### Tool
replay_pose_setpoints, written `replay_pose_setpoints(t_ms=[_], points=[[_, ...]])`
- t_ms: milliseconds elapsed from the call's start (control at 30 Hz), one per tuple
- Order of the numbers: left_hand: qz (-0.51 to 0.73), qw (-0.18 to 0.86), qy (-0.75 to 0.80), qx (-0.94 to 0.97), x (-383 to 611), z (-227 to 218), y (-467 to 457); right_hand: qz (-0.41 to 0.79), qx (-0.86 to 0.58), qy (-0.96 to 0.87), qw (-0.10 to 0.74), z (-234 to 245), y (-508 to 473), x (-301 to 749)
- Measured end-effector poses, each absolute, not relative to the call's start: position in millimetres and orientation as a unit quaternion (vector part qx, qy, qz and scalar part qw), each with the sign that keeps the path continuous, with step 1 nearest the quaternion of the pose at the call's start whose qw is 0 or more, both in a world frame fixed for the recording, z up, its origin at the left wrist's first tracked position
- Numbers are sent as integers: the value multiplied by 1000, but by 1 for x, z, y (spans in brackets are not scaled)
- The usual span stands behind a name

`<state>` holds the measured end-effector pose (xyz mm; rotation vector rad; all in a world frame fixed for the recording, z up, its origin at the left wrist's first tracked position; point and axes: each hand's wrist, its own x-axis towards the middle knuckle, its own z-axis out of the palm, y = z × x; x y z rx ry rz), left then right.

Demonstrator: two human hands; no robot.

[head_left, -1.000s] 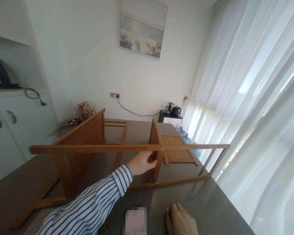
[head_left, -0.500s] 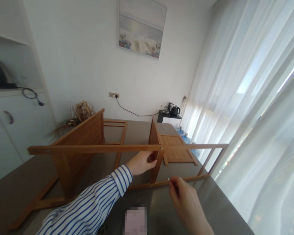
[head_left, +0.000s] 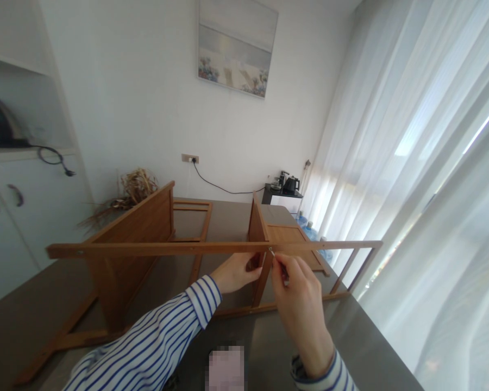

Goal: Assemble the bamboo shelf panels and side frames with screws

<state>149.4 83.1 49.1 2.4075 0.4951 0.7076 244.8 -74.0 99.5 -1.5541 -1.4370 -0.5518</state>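
A brown wooden shelf frame (head_left: 155, 248) lies on its side on the dark table. My left hand (head_left: 238, 273) reaches in beneath its upper rail and grips the middle shelf board (head_left: 261, 279), with some fingers hidden behind it. My right hand (head_left: 295, 282) is closed, thumb and forefinger pinching a small thin metal piece (head_left: 273, 252). Its tip meets the rail at the joint above the middle board. Whether it is a bolt or a hex key is too small to tell.
Another wooden panel (head_left: 289, 234) and a slatted frame (head_left: 206, 222) lie farther back on the table (head_left: 228, 217). Dried plants (head_left: 136, 187) stand at the far left. A pixelated pink patch (head_left: 226, 369) is at the near edge. Curtains (head_left: 432, 163) hang at the right.
My right hand has moved up and slightly left, bringing the small metal piece from below to the rail joint. My left hand stays on the middle board.
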Motion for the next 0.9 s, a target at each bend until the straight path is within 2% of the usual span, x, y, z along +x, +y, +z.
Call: replay_pose_setpoints(t_ms=[467,733,900], points=[[267,299,169,900,150,50,82,-261,-626,-592,435,100,-67,247],[271,298,168,900,151,51,81,-317,-642,-603,351,102,-66,244],[265,316,178,893,150,53,79,-240,-668,-587,389,113,-65,240]])
